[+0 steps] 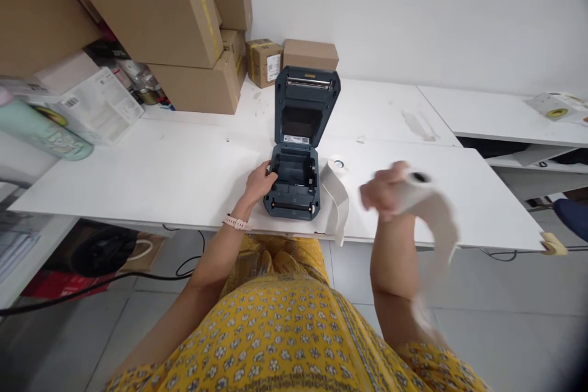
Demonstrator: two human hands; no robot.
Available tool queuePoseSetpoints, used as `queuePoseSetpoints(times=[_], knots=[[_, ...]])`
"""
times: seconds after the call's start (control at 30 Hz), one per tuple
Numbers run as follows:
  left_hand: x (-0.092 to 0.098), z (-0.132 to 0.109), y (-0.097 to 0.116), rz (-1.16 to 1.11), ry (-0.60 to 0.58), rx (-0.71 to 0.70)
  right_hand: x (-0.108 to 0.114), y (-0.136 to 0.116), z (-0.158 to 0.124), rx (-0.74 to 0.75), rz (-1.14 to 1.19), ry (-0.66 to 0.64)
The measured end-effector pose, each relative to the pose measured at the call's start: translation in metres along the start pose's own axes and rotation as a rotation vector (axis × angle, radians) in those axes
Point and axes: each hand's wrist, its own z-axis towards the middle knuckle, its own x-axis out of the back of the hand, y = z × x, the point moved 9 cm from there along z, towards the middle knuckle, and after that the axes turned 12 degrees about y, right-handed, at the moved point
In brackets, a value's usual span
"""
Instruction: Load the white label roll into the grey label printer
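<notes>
Right hand (382, 188) has a white roll (410, 194), tail dangling. Left hand (261, 184) touches the open printer (296, 159) on its left edge, can't tell if it's gripping. Printer's on the bench (197, 165), left of the roll, long axis pointing away.

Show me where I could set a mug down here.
Left of the printer, between the left hand and the bottle, the table looks bare; likewise between the roll in the right hand and the table's right end. Crowded: the back left, with boxes, and just right of the printer, where a second roll trails a strip over the edge.
</notes>
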Motion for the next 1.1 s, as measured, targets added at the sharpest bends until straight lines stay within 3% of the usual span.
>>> queuePoseSetpoints(times=[0.07, 0.1, 0.2, 0.3, 0.43, 0.83, 1.1], knots=[[0.0, -0.001, 0.001, -0.007, 0.001, -0.001, -0.056, -0.016, 0.019, 0.008, -0.002, -0.253], [0.0, -0.001, 0.001, -0.015, 0.002, 0.001, -0.077, -0.015, 0.031, -0.007, -0.109, -0.297], [0.001, -0.004, -0.001, -0.053, 0.007, 0.039, -0.108, 0.006, 0.06, -0.052, -0.542, -0.265], [0.0, -0.005, -0.004, -0.089, 0.019, 0.071, -0.116, 0.032, 0.07, -0.068, -0.81, -0.208], [-0.003, -0.003, -0.005, -0.164, 0.046, 0.053, -0.123, 0.048, 0.066, -0.036, -0.84, -0.218], [-0.01, -0.006, -0.005, -0.38, 0.009, 0.114, -0.127, 0.037, 0.052, 0.031, -0.681, -0.082], [-0.014, -0.004, -0.006, -0.535, 0.001, 0.082, -0.13, 0.038, 0.053, 0.061, -0.7, -0.067]])
